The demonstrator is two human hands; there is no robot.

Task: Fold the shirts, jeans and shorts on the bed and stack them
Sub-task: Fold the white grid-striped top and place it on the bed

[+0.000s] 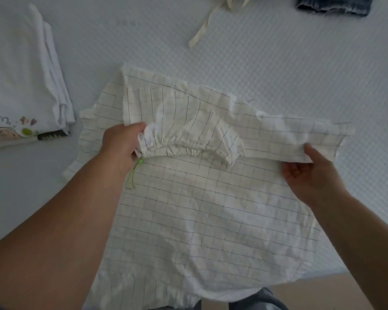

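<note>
I had the checked shirt [211, 209] spread on the bed [278, 63], its folded band running left to right between my hands. My left hand [121, 144] pinched the gathered cuff end; my right hand [305, 166] pinched the opposite end. Both sat equally near, the shirt body lying just beneath them.

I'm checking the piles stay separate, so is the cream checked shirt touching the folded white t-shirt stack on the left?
Apart. The head view shows a strip of bare bed cover between the cream checked shirt and the folded white t-shirt stack.
</note>
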